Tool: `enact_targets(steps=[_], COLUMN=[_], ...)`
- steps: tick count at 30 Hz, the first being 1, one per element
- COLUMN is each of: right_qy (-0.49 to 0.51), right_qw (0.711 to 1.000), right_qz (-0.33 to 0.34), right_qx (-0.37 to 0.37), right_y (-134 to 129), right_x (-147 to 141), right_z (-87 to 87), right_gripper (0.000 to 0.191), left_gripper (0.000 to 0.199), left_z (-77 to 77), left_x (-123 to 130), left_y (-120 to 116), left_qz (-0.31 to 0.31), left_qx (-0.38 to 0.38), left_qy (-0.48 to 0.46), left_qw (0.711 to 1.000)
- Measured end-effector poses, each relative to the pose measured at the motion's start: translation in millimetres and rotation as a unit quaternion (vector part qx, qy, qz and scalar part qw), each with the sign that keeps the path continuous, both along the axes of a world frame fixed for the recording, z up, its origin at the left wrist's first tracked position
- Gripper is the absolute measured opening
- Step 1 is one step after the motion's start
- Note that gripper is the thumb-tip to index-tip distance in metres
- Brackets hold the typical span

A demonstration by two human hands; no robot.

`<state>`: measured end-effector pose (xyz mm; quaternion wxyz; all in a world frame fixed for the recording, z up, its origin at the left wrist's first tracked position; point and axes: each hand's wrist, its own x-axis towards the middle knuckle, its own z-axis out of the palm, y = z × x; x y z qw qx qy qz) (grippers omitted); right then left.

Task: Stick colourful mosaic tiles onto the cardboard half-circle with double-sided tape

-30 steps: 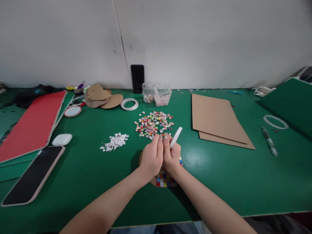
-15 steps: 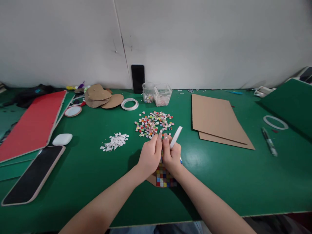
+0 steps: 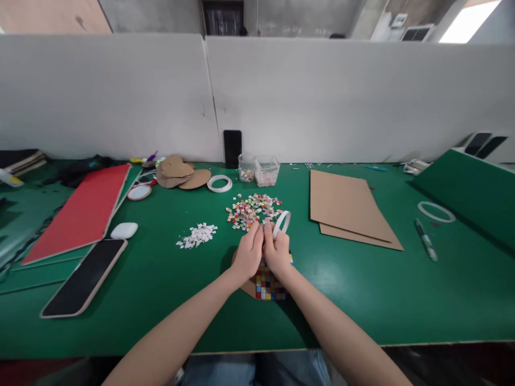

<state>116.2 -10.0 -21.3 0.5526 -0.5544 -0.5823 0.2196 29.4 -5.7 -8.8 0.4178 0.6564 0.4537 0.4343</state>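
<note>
My right hand [image 3: 277,251] is closed around a narrow roll of white tape [image 3: 285,219], which sticks up above the fingers. Thumb tip to thumb tip against it, my left hand [image 3: 248,251] is pinched closed; whatever lies between its fingertips is too small to make out. Beneath both hands is a grid of coloured mosaic tiles [image 3: 265,284] on a brown cardboard piece [image 3: 248,288], partly covered by them. Just beyond the fingertips spreads a pile of loose coloured tiles [image 3: 251,209]. To the left lies a heap of small white paper squares [image 3: 197,236].
Clear containers [image 3: 267,171] and an upright phone [image 3: 232,149] stand by the partition. Cardboard sheets [image 3: 350,206] and a pen [image 3: 425,239] lie right. Left are another phone [image 3: 84,279], a white case [image 3: 124,230], a red board [image 3: 80,214], cardboard discs [image 3: 195,179] and tape rolls [image 3: 219,183].
The view has tilted up, showing the room above the partition. The tape roll in my right hand has turned, so its ring opening now shows. Both hands remain together over the mosaic.
</note>
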Motion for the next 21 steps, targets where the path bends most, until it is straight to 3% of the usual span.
enact_targets(steps=[5, 12, 17, 21], right_qy=[-0.04, -0.045, 0.008, 0.072], right_qw=[0.998, 0.997, 0.999, 0.996], right_qz=[0.035, 0.055, 0.05, 0.058], right_qx=[0.014, -0.018, -0.004, 0.004], right_y=[-23, -100, -149, -183], right_x=[-13, -27, -15, -8], right_z=[17.7, 43.4, 50.5, 61.1], right_gripper=[0.036, 0.039, 0.038, 0.039], left_gripper=[0.028, 0.036, 0.037, 0.037], left_z=[10.4, 28.3, 40.5, 52.0], left_x=[-13, -25, -18, -11], left_y=[-27, -101, -148, -184], left_qz=[0.056, 0.099, 0.06, 0.047], left_qx=[0.027, 0.048, 0.038, -0.005], left_qy=[0.013, 0.047, 0.045, -0.017], left_qw=[0.998, 0.993, 0.996, 0.999])
